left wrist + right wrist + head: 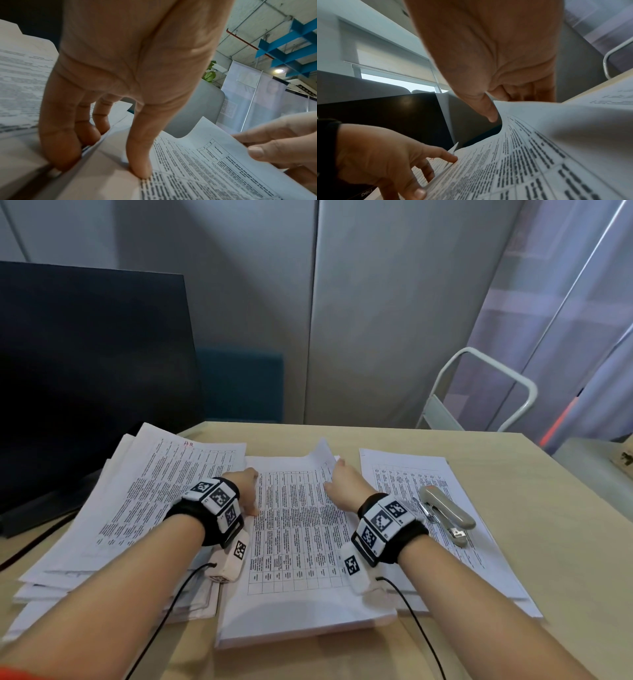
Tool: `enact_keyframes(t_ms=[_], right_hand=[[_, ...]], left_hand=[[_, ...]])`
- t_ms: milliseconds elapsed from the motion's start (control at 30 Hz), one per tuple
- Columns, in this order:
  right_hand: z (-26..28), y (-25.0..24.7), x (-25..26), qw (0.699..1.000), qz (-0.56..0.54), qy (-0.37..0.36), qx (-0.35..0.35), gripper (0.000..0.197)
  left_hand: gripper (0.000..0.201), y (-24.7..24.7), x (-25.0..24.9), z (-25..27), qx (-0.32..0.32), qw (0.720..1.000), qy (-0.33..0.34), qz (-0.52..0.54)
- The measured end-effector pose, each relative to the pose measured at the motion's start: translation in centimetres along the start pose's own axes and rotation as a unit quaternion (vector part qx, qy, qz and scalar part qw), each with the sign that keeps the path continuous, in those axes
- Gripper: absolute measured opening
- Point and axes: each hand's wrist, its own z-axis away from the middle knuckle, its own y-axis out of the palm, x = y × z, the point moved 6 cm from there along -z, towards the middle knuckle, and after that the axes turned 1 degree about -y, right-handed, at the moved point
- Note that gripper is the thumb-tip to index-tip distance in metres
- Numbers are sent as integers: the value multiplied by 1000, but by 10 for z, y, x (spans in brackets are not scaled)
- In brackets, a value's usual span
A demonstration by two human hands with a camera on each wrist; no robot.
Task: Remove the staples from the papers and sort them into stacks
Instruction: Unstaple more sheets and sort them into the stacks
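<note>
Three stacks of printed table sheets lie on the wooden table [534, 508]: a fanned left stack [137, 508], a middle stack [294, 542] and a right stack [479, 549]. My left hand [252, 501] grips the left edge of the middle stack's top sheets [197, 169], thumb [139, 162] on top and fingers [60, 142] curled under the edge. My right hand [337, 475] pinches the far right corner of the same sheets [539, 148], which curls up off the stack. No staple is visible. A grey stapler [448, 510] rests on the right stack.
A black monitor [85, 364] stands at the back left, close to the left stack. A white metal frame [486, 385] stands beyond the table's far right edge. Thin black cables [418, 631] run from both wrist bands toward the front edge.
</note>
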Motion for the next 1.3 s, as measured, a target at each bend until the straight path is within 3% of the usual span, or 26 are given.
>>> enact_keyframes(t_ms=[133,200,300,667,1300], right_hand=[[6,-17,0,990,-124,-44,-55,42],[11,-21,-5,985,-161,-34,-53,51],[17,-12,-4,993,-109,-32,11,71],[21,1,14,998,-17,-28,56,81],[35,6,25,997,24,-31,65,85]], left_hand=[[92,3,5,-3,-4,999,-2,32],[94,3,7,-3,-9,999,-2,45],[94,5,9,-6,-9,999,1,41],[86,11,6,-18,-26,1000,0,0],[70,14,8,-21,-30,999,18,9]])
